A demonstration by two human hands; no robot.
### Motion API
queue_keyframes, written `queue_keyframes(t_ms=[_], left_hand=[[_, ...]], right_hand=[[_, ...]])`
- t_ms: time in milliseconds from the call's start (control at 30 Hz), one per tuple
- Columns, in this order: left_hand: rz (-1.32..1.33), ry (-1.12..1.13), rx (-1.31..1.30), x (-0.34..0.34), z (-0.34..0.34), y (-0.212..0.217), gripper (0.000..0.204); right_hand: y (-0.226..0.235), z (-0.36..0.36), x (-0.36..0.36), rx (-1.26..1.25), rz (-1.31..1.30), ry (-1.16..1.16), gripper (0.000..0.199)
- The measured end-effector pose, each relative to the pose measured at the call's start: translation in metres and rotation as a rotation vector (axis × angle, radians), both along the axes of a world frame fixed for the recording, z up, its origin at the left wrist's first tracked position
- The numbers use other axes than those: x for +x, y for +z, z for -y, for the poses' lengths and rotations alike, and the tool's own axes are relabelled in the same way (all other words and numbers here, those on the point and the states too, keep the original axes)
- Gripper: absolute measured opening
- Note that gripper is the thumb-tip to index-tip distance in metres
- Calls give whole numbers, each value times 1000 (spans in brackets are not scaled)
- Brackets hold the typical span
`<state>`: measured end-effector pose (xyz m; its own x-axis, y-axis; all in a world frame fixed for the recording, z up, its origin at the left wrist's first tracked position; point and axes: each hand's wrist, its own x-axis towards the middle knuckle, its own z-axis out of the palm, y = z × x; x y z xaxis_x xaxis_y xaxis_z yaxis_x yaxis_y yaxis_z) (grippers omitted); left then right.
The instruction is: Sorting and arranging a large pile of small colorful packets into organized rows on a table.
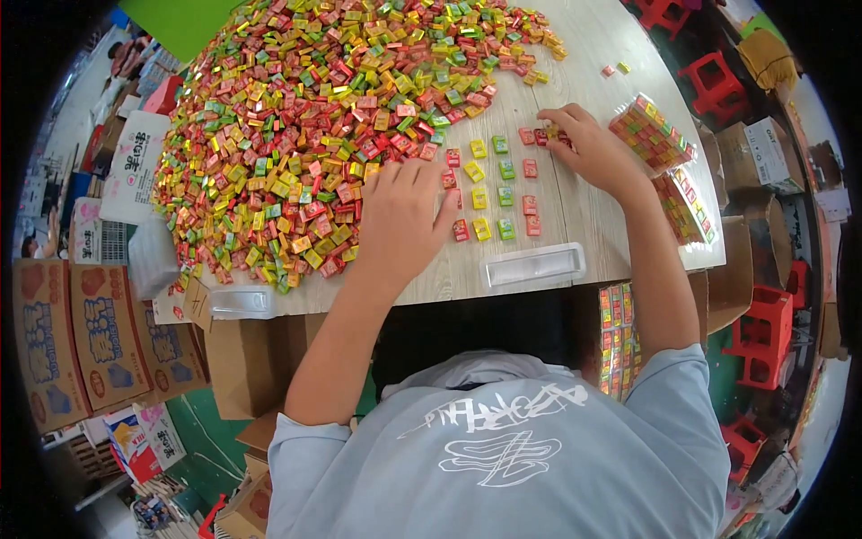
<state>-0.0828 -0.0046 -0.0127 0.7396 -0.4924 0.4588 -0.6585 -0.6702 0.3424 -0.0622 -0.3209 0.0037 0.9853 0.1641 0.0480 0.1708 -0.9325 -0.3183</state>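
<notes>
A big heap of small wrapped candies [296, 135] in red, yellow, green and orange covers the left and far part of the table. Right of it stand short columns of red candies [461, 231], yellow candies [479, 197], green candies [506, 196] and pink candies [531, 168]. My left hand [401, 220] lies over the heap's edge beside the red column, fingers stretched and thumb apart, seemingly empty. At the far end of the pink column, my right hand [588, 148] bends its fingers round a few candies [541, 136]; its fingertips partly hide them.
An empty clear tray [534, 267] lies at the near edge, another clear tray [242, 303] further left. Packed candy blocks [651, 135] stand at the right. Below the edge, a carton holds candy packs [618, 332]. Brown cartons [108, 332] and red stools [763, 337] flank the table.
</notes>
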Motion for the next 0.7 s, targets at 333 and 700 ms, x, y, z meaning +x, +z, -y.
queue_keyframes(t_ms=[333, 700], left_hand=[[26, -21, 238, 61, 22, -5, 15], [43, -78, 208, 79, 51, -6, 14]], right_hand=[[7, 10, 7, 4, -145, 12, 49], [7, -2, 19, 106, -191, 118, 35]])
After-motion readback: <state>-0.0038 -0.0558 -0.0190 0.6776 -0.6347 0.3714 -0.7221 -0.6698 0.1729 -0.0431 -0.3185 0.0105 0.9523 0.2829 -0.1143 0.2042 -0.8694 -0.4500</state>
